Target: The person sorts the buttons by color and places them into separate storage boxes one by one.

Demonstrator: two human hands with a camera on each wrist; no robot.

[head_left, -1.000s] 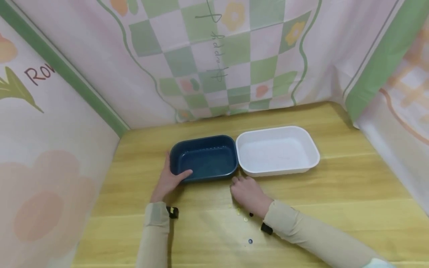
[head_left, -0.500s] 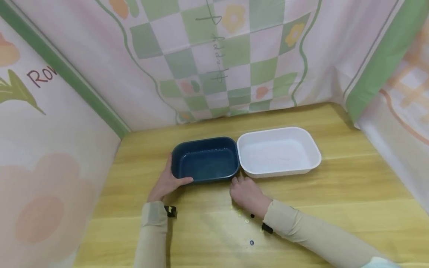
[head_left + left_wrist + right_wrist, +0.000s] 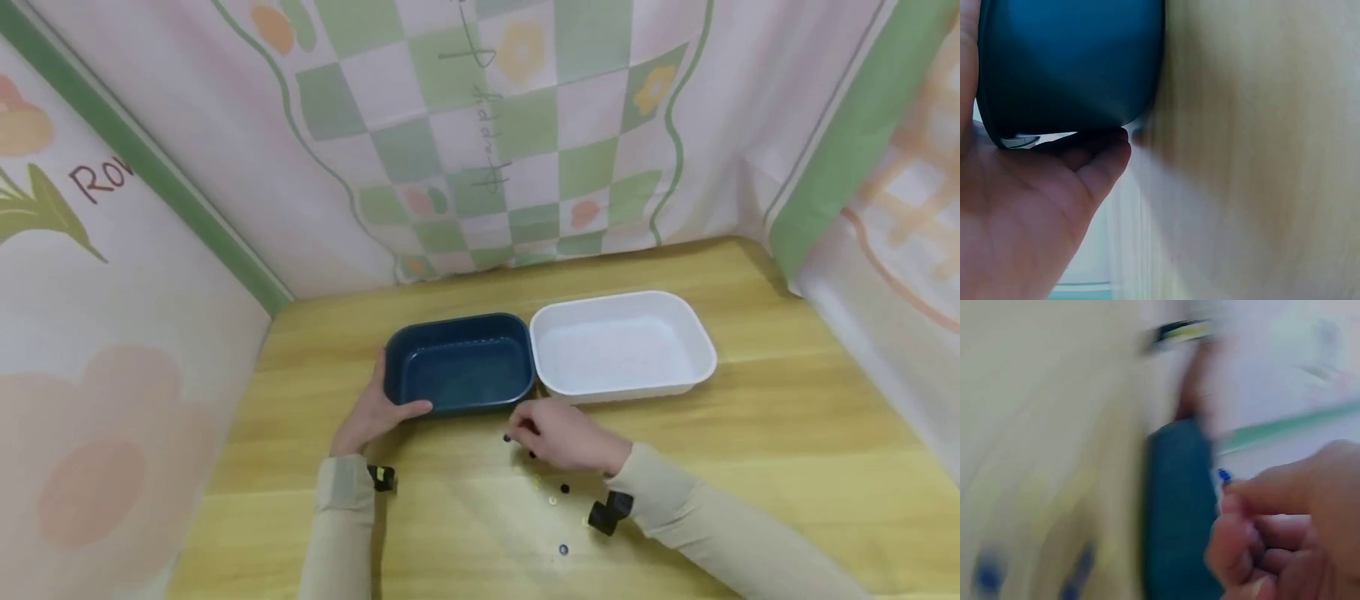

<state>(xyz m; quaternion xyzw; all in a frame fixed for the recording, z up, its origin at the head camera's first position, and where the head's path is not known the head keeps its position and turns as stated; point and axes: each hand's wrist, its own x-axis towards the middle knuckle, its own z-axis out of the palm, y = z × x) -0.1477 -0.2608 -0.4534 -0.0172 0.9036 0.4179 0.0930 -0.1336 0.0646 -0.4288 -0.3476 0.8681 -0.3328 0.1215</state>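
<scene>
My left hand holds the left end of a dark blue tray, its thumb along the near rim. The left wrist view shows the fingers curled against the outside of the tray. My right hand is in front of the tray's near right corner. Between thumb and forefinger it pinches a small blue button-like piece, with the other fingers curled in. Much of the right wrist view is blurred.
Right of the dark tray, close beside it, stands a white tray. Small discs lie on the wooden table: a dark one, a pale yellow one, a blue ring-like one and others. Printed curtains enclose the table.
My right hand has turned and risen from the tabletop, with the blue piece now showing at its fingertips. A dark disc beneath it has come into sight. The left hand keeps its hold.
</scene>
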